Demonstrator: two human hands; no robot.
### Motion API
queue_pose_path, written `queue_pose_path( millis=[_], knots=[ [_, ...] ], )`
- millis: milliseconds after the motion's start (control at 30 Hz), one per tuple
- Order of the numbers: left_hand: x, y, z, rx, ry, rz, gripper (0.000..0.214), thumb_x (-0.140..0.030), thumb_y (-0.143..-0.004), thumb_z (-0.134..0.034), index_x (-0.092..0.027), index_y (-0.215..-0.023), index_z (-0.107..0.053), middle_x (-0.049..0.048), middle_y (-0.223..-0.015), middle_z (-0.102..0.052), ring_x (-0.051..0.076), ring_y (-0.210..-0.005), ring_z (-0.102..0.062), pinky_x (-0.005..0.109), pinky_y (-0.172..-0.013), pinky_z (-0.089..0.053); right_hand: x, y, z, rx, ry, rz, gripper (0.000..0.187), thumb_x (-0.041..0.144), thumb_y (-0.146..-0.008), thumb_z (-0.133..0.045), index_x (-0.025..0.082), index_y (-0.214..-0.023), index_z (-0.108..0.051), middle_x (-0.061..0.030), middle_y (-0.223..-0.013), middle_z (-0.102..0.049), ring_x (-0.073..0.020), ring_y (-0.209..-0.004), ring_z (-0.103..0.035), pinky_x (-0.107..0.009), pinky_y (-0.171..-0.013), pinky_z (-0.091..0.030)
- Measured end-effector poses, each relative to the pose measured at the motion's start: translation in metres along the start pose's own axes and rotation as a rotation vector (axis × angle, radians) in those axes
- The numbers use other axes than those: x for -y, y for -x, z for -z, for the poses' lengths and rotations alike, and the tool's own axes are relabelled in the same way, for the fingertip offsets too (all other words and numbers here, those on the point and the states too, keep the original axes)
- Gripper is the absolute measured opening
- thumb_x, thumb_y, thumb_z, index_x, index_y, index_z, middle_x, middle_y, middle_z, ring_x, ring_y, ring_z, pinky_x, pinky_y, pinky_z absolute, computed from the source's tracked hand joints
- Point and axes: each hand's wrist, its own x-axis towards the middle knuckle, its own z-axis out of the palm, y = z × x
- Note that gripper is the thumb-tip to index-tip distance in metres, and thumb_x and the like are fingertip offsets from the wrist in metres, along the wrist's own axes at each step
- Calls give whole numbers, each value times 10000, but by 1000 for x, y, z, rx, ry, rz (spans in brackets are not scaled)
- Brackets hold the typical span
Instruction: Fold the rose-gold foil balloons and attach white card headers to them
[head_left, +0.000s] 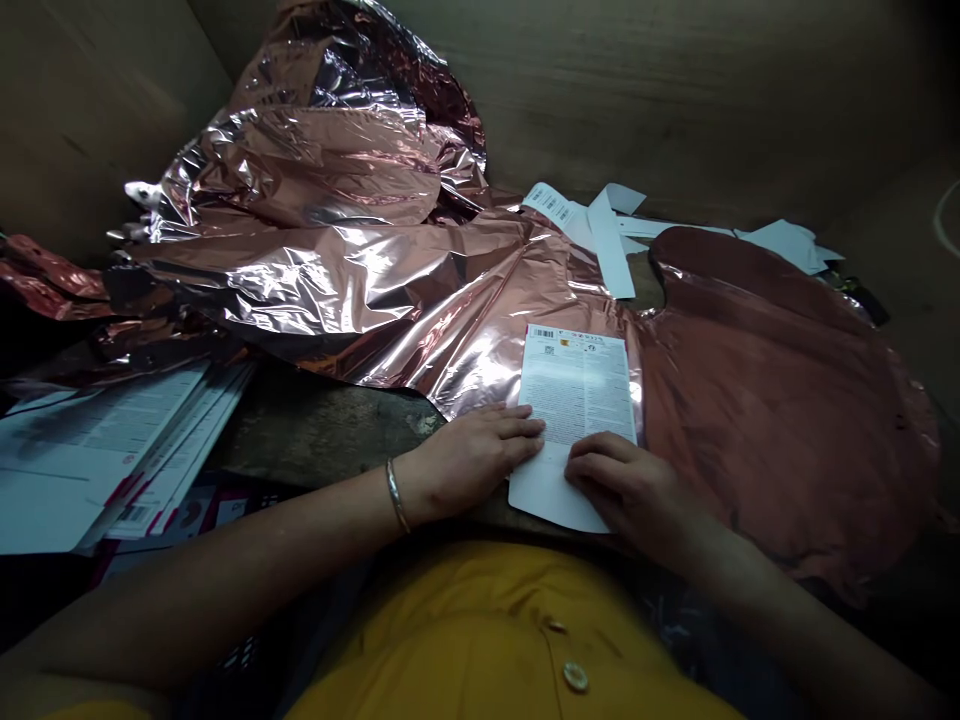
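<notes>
A white printed card (576, 385) with a barcode, a small square code and fine text lies in front of me, partly over a pink metallic foil balloon (480, 340). My left hand (480, 452) rests on the card's left side, fingers stretched out flat. Over the lower right of the card, the fingers of my right hand (626, 485) are curled and pressed together, fingertips at the paper. Whatever they may pinch is hidden. A bracelet (397, 495) circles my left wrist.
More flat foil (780, 410) spreads to the right, and crumpled foil (352, 130) is heaped at the back left. Strips of white labels (611, 240) lie behind the card. A stack of printed cards (97, 450) sits at left. Wooden walls (675, 110) enclose the bench.
</notes>
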Motion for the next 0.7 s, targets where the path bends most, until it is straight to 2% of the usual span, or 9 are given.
queue_pose_path(
  millis=[233,400,533,633,700],
  knots=[
    [1,-3,1,13,7,-13,276,-177,-968,-483,-130,-1193,-634,81,-1341,-578,237,-1306,-476,383,-1129,-367,-10,-27,3,135,-42,22,163,179,-939,-480,191,-933,-642,-54,-968,-616,-154,-836,-604,-270,-734,-486],
    [2,-3,0,-3,40,-11,270,-180,-971,-479,-133,-1186,-635,83,-1334,-583,224,-1299,-484,379,-1130,-361,-13,-28,4,175,-45,92,167,177,-949,-462,183,-892,-619,-53,-947,-594,-151,-827,-578,-265,-718,-464],
    [2,-3,0,-4,68,-8,302,-185,-977,-466,-156,-1244,-605,77,-1352,-569,219,-1308,-475,378,-1131,-357,-11,-30,-1,216,62,142,190,147,-949,-408,147,-984,-595,-92,-964,-589,-193,-850,-559,-309,-726,-467],
    [2,-3,0,-21,101,-9,304,-171,-973,-465,-151,-1239,-611,87,-1344,-574,212,-1308,-474,380,-1133,-356,-7,-35,-2,237,154,121,208,137,-936,-365,124,-950,-572,-118,-925,-575,-211,-795,-537,-344,-693,-468],
    [2,-2,-1,-35,115,-1,286,-159,-964,-480,-140,-1204,-634,101,-1325,-588,216,-1308,-475,380,-1130,-357,-1,-32,6,215,75,51,195,166,-939,-358,150,-895,-547,-107,-895,-568,-206,-776,-528,-348,-694,-469]
  ],
)
